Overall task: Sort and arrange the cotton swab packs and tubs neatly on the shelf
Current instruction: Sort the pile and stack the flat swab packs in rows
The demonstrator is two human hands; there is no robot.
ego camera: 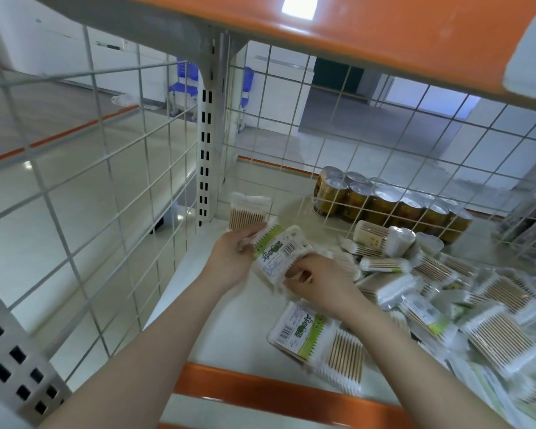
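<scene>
the step in hand looks like setting a labelled swab pack [280, 253] upright in the back-left corner, against the upright pack [247, 213] already standing by the slotted post [205, 156]. to do it well, i'd square the pack's edges between both hands, turn its label one way, and slide it flush beside the upright pack so a row begins from the post.

left of the held pack, the left hand [234, 253] curls its fingers round the pack's left end. right of the post and just in front of the upright pack sits the held pack itself: flat, clear wrap, green and white label with a barcode, white cotton tips fringing both long sides. the right hand [317, 278] pinches its lower right edge with bent fingers. further right of the post, a loose heap of packs and tubs [430, 280] waits on the shelf [239, 332].
</scene>
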